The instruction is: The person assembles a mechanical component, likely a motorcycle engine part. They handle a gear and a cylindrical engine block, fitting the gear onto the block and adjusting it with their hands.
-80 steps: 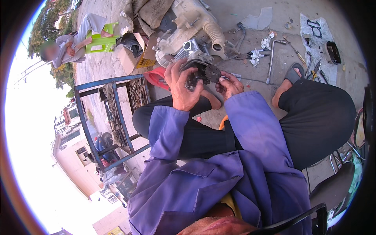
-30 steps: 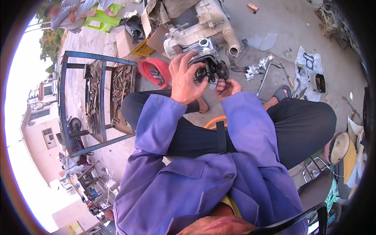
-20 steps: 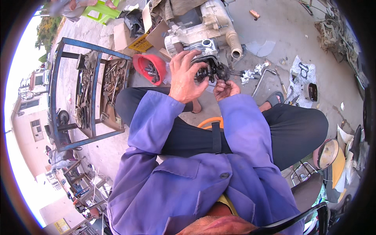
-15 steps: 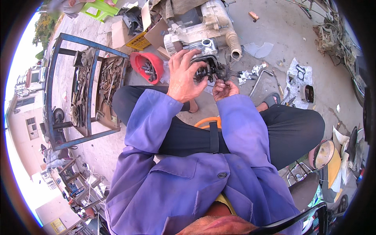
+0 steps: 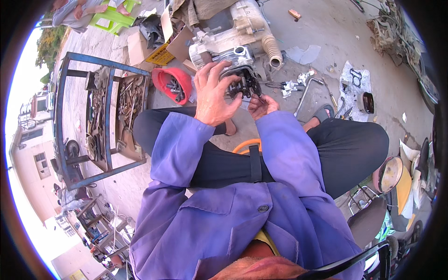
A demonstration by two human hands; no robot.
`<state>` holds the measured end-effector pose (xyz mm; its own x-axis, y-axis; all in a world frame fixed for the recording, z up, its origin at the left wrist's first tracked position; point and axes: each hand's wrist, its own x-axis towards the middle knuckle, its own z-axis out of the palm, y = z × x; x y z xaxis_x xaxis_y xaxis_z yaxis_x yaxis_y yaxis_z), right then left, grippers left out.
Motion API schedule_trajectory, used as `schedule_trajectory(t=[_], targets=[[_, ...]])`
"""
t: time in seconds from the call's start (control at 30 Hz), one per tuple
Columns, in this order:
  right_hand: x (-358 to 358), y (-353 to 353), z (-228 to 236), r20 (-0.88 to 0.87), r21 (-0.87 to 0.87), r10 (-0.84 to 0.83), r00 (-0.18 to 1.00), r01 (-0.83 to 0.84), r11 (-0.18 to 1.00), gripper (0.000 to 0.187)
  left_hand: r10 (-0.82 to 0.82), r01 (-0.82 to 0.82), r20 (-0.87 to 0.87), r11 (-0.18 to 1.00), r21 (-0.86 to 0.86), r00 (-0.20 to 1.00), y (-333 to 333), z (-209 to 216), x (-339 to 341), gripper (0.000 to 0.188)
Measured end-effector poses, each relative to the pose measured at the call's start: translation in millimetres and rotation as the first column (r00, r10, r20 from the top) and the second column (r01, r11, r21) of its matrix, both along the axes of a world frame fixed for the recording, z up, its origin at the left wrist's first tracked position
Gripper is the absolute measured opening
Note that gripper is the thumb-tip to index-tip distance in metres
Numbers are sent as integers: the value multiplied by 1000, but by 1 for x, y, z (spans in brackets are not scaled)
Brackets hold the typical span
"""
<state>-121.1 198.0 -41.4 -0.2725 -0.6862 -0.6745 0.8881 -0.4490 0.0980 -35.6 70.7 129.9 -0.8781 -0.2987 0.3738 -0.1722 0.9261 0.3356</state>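
Note:
My left hand (image 5: 212,98) is wrapped round the left side of a dark, oily engine cylinder head (image 5: 242,80), its thumb below and fingers along the top. At the part's lower right, my right hand (image 5: 263,107) is closed, with fingertips pinching the dark sprocket (image 5: 257,89), which is seen nearly edge-on. Both hands hold the part up over the ground between my knees. Just beyond it lies a large grey engine (image 5: 247,28) with a ribbed beige hose (image 5: 272,51). The left fingers partly cover the cylinder head.
A red bowl-shaped container (image 5: 171,86) with metal parts stands left, beside a blue-framed rack (image 5: 109,116) of tools. A cardboard box (image 5: 137,49) sits beyond. Right lie a wrench (image 5: 303,95) and a gasket (image 5: 356,77) on a sheet. A person (image 5: 77,11) sits at far left.
The cylinder head has turned in my hands, so the sprocket's toothed face, plain before, is now nearly edge-on. My right hand has shifted slightly left. The whole view has shifted a little.

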Motion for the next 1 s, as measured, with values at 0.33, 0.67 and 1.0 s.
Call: schedule_trajectory(t=[0.33,0.67,1.0], targets=[[9,-3,-6,-178,-30,-19,984,14,999,35,10,-8,56,1000,-23,998,5,-4,-7,39],[8,-2,10,-268,77,5,963,17,997,38,33,-28,93,998,-51,995,9,-8,-20,37],[12,1,12,-290,86,-8,957,34,996,35,60,-51,109,995,-84,992,11,-8,-33,33]])
